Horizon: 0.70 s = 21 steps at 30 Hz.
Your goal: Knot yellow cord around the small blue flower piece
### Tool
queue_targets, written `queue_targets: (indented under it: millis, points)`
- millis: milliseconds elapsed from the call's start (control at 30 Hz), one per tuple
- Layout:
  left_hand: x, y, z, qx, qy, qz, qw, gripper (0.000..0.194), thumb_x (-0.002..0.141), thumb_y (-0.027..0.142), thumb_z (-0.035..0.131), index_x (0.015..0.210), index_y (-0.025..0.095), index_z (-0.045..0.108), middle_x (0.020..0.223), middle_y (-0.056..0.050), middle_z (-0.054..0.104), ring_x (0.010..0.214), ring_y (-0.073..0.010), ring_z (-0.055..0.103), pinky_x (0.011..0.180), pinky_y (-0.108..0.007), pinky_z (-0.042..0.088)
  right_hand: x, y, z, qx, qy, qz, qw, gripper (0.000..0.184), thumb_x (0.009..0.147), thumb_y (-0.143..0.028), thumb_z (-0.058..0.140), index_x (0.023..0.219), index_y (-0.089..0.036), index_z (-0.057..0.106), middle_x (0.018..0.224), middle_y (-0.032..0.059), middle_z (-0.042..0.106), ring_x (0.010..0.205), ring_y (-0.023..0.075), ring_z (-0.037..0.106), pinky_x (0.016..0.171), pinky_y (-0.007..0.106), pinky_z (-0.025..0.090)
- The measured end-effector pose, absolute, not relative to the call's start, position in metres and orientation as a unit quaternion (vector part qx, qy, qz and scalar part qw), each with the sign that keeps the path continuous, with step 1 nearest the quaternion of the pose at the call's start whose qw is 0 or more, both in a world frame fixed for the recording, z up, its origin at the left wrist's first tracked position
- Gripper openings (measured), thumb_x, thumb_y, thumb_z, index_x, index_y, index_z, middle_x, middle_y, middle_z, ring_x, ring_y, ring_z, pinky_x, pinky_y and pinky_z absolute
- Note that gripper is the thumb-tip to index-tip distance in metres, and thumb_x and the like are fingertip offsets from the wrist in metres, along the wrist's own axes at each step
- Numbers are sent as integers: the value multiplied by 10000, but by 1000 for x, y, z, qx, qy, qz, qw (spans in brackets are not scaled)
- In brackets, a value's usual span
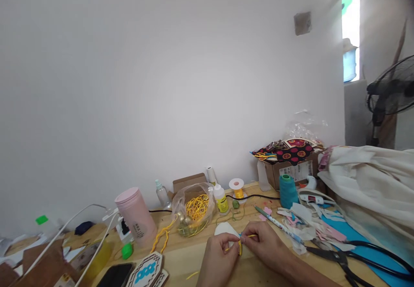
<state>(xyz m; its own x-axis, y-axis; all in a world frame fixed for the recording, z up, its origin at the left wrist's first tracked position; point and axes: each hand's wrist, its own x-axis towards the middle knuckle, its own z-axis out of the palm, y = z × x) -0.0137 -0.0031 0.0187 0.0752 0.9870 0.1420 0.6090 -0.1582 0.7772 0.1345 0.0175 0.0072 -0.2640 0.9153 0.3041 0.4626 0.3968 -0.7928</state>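
Note:
Both hands meet low over the table, fingertips pinched close together. My left hand (220,259) grips a yellow cord (239,248), whose short length dangles between the hands. My right hand (265,244) pinches another stretch of yellow cord, which shows at its fingertips. A small bit of blue sits between the two sets of fingers; I cannot make out what it is. Just behind the left fingers lies a white rounded piece (227,230), partly covered by the hand. A loose bit of yellow cord lies left of my left wrist.
Black scissors (343,257) and a pen (278,223) lie at right near fabric scraps and a teal thread spool (287,192). Behind stand a glue bottle (221,200), a yellow cord spool (238,190) and a bag of yellow cord (194,211). A pink cup (136,216) and patterned panels (145,272) are left.

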Motion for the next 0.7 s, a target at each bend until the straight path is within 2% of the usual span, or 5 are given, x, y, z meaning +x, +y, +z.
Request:
queue_targets:
  millis: [100,200,333,467,700]
  points:
    - [-10,-3,19,680,557,362,310,230,656,275,485,706,146,669,663,-38,660,644,-175,551,588,-237,389,135,18,6,-469,-741,286,388,174,663,-197,459,628,-155,625,595,16,604,567,128,509,488,200,334]
    - [-8,-1,16,664,550,376,339,217,638,277,507,644,128,665,613,-42,648,595,-162,538,555,-226,386,136,17,9,-472,-748,267,384,172,665,-188,458,627,-156,622,598,15,604,572,128,511,497,202,331]
    - [-5,0,11,641,570,374,352,189,607,267,524,549,110,611,438,24,498,425,-90,393,420,-190,282,137,13,17,-459,-787,211,352,152,644,-150,483,588,-166,623,590,14,599,577,125,510,519,207,314]
    - [-4,1,14,624,565,373,390,136,566,228,545,503,109,565,415,61,392,409,-62,297,403,-183,205,137,11,20,-448,-814,163,333,175,665,-135,465,581,-180,613,595,12,592,582,122,511,509,210,291]
    - [-10,4,11,562,521,399,503,223,545,304,609,592,87,624,447,30,492,437,-69,358,440,-188,235,140,15,19,-462,-791,198,348,170,672,-151,466,598,-168,618,600,13,609,577,121,518,523,204,324]
